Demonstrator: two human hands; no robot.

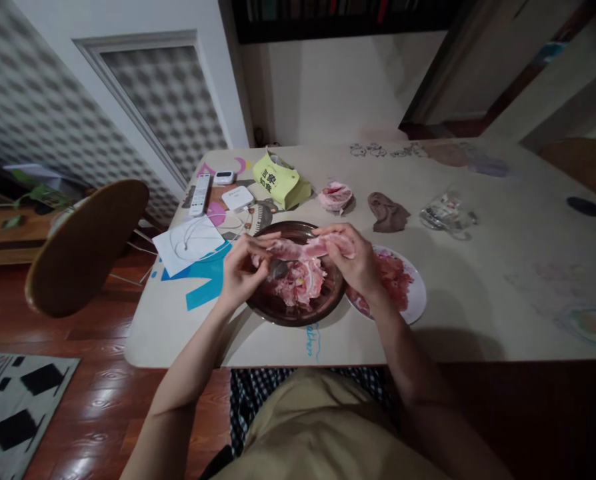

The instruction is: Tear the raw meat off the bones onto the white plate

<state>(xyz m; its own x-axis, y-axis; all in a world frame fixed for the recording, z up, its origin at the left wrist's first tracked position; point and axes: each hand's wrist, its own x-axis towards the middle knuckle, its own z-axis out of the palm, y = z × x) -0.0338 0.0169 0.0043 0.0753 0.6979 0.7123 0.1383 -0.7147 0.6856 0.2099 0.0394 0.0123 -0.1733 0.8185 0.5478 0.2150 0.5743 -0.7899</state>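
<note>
A long pink pomelo segment [303, 249] with whitish skin stretches between my two hands above a dark brown bowl [337, 293]. At its left end, the fingers and thumb of my left hand [245, 270] are closed on it. My right hand [353, 257] pinches the right end between thumb and fingers. Below, the bowl holds a heap of torn pink pulp and pale membrane [298, 283]. A small grey object [278, 269] shows beside my left thumb; its kind is unclear. Partly behind my right wrist, a white plate [418, 303] carries red-pink pomelo flesh [395, 283].
Behind the bowl lie another pink fruit piece [335, 197], a brown cloth [388, 212], a clear crumpled plastic item [448, 213] and a yellow-green packet [281, 181]. Leftward are a remote [200, 195], a white box [238, 197], papers [188, 243] and a chair [88, 247].
</note>
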